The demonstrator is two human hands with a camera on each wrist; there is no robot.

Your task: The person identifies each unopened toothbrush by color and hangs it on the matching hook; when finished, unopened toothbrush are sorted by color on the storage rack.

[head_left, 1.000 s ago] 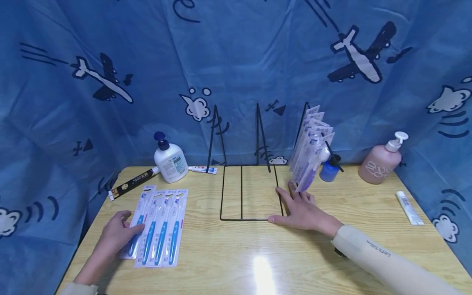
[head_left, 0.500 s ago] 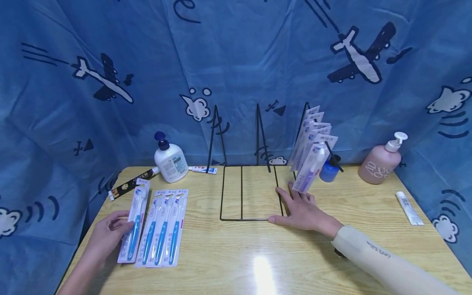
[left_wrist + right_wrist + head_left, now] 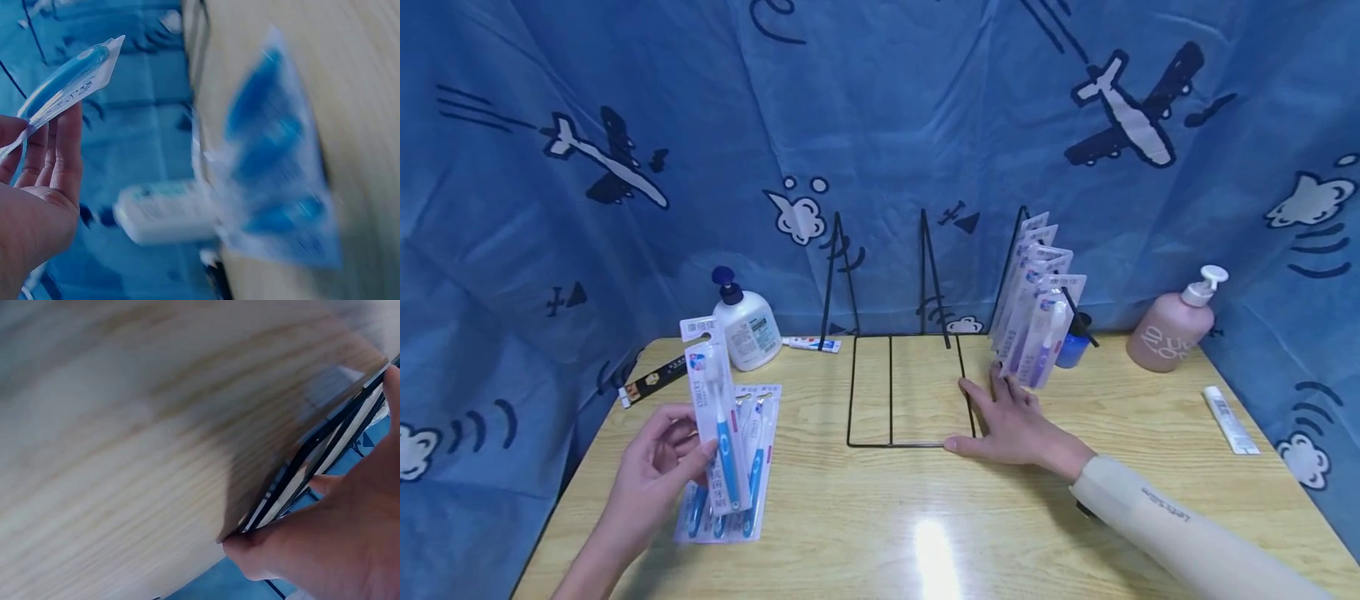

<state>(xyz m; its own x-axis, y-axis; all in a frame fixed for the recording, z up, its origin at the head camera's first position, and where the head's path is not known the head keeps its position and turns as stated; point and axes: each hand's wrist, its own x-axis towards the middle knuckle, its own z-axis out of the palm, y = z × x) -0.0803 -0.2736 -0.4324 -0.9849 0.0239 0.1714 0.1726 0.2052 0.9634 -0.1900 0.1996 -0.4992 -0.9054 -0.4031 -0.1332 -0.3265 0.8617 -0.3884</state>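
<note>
Left hand: a blue toothbrush pack is being pinched above the bench.
Loose packs: 3 are being overlapped beneath.
Right hand: spread, being rested on the wire rack.
Purple packs: being borne at 1 rack end; tipping is seemingly being risked by lopsided load.
</note>
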